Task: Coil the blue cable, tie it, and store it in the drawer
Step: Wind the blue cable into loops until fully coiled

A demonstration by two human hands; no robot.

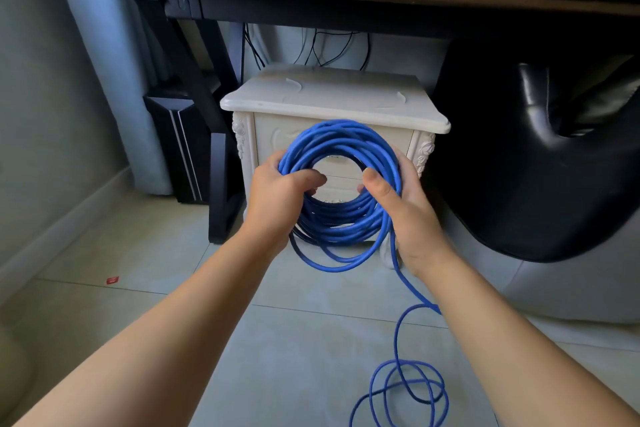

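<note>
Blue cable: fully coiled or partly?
Partly. The left hand and right hand hold a coil of the blue cable; a loose tail loops on the floor.

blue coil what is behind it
The cream bedside cabinet stands behind the blue coil; its drawer fronts show through the ring. The left hand, right hand and coil hide much of its front.
</note>
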